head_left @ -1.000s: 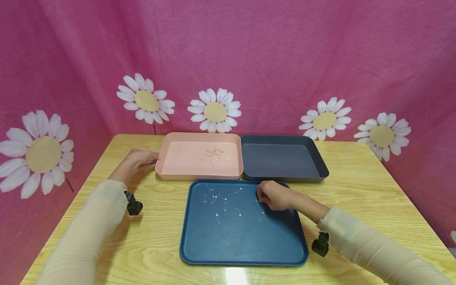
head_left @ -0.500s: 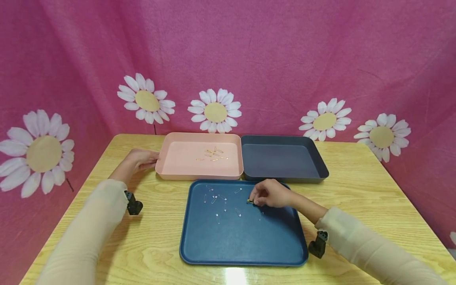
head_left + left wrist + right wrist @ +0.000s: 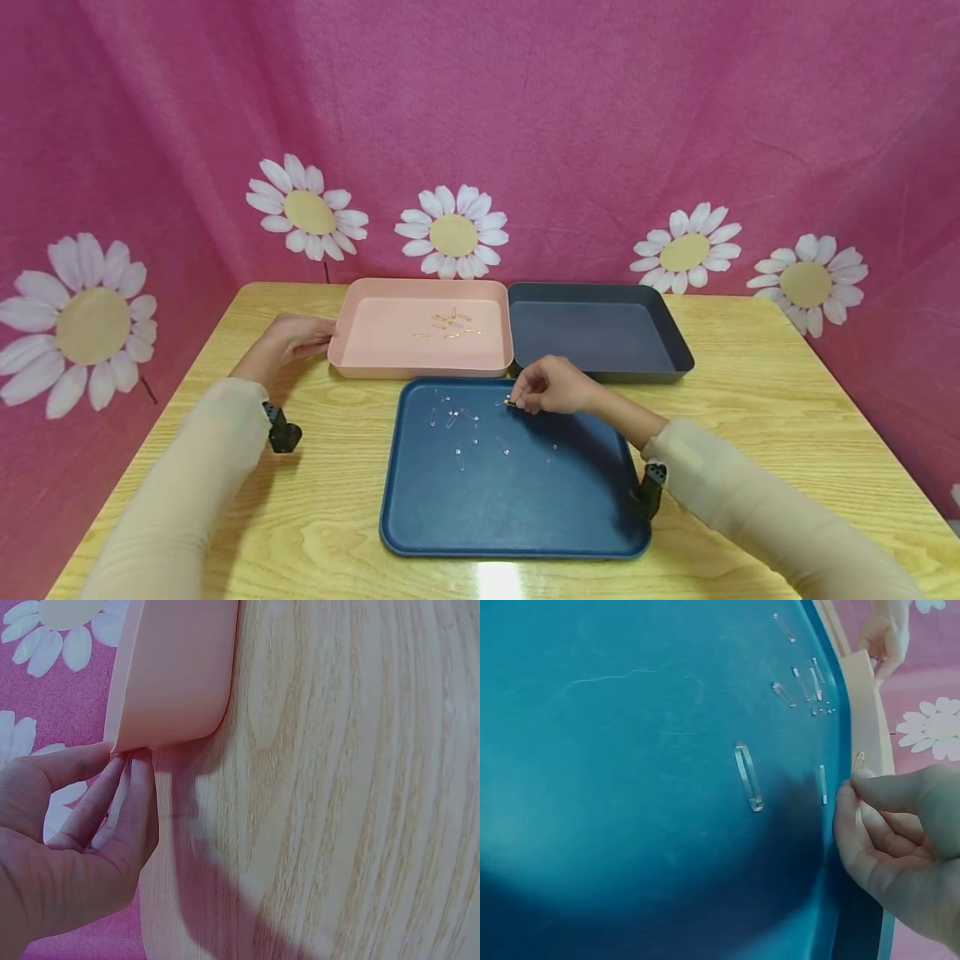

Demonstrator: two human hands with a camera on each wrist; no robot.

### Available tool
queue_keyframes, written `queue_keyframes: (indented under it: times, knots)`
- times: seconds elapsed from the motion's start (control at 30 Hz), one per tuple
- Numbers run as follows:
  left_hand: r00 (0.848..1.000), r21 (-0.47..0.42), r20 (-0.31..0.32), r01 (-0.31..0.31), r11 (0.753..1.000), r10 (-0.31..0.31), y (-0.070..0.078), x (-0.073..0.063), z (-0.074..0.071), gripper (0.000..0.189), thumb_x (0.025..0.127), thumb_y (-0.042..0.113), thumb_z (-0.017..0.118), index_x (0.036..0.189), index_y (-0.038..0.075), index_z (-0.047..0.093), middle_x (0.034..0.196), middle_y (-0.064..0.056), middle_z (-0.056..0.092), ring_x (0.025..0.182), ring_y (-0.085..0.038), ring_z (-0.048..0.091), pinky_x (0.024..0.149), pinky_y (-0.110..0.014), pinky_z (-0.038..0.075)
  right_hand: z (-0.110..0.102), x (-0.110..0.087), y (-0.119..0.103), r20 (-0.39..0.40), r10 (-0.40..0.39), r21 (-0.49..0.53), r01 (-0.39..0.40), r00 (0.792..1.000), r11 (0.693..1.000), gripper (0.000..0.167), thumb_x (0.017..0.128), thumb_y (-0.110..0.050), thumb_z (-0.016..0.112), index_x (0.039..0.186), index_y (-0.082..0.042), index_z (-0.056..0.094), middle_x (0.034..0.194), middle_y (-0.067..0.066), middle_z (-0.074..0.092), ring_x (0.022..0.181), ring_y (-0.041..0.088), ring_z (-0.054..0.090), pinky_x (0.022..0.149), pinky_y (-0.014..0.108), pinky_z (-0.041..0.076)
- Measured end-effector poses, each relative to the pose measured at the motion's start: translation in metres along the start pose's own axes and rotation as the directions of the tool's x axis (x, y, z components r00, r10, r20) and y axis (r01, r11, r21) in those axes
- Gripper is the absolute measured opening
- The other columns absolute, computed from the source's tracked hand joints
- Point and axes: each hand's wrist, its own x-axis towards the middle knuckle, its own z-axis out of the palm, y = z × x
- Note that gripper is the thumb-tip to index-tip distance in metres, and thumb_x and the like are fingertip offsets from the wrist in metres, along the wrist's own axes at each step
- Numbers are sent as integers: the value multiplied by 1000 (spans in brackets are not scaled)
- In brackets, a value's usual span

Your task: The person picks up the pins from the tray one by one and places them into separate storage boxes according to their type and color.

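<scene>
In the head view my right hand is over the back of the blue tray. Between thumb and index finger it pinches a gold safety pin. Several silver safety pins lie scattered on the blue tray, one just left of the right fingertips. At the left end of the pink tray is my left hand, its thumb at the rim and its fingertips against the outer wall, holding the edge. Several gold safety pins lie in the pink tray's right half.
A dark grey tray stands right against the pink one, behind the blue tray. All three rest on a wooden table. A pink curtain with daisies hangs behind the table.
My right hand has picked the gold safety pin up off the blue tray and carried it left and back toward the pink tray. My left hand stays at the pink tray's edge.
</scene>
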Motion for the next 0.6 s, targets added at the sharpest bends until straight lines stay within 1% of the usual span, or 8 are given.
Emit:
queue_keyframes:
  times: [0.07,0.23,0.4,0.6]
  knots:
    - [1000,1,1,3,1000,-3,0,0,0,49,95,9,55,141,-3,43,141,-17,41,64,8,59,74,-13,57,-2,3,-3,1,9,9,-9,1000,1000,7,84,0,68,89,-1,73,76,13,71,62,8,60,58,19,53]
    - [1000,4,-3,8,1000,-8,1,-1,0,48,95,10,55,141,-2,43,142,-17,41,64,8,60,74,-13,57,-7,10,-11,27,36,19,-37,999,999,7,84,-1,69,89,-1,73,78,15,72,63,7,60,59,22,55]
    - [1000,-2,-7,14,1000,-14,1,0,0,48,96,10,55,140,-1,44,142,-17,42,64,7,60,77,-15,57,-13,15,-20,85,48,18,-50,995,999,7,84,0,69,90,2,73,80,17,72,64,7,61,64,25,60]
    - [1000,-7,-7,5,1000,-5,-1,2,0,47,96,10,55,140,-2,44,141,-18,42,64,7,60,78,-15,58,-21,25,-28,149,102,21,-106,984,994,9,85,2,67,92,4,73,86,21,72,66,8,62,68,27,62]
